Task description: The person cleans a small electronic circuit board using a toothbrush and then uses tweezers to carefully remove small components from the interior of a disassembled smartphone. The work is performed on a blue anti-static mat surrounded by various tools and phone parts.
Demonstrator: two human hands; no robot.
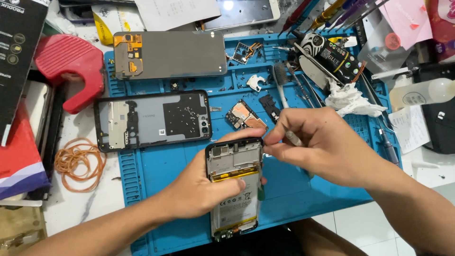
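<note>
My left hand (201, 187) grips an opened phone frame (234, 189) from the left, thumb across its white battery, holding it upright over the blue work mat (289, 189). My right hand (317, 142) pinches a thin metal tool (294, 138) at the frame's top right corner. The tool's tip is hidden behind my fingers. A small circuit board (244, 116) lies on the mat just above the frame.
A phone back cover (151, 121) and a grey display panel (170, 54) lie on the mat's left half. Tweezers, a brush (280, 80), a glue tube and crumpled tissue (348, 99) crowd the upper right. Rubber bands (78, 161) and a red object (71, 66) sit left.
</note>
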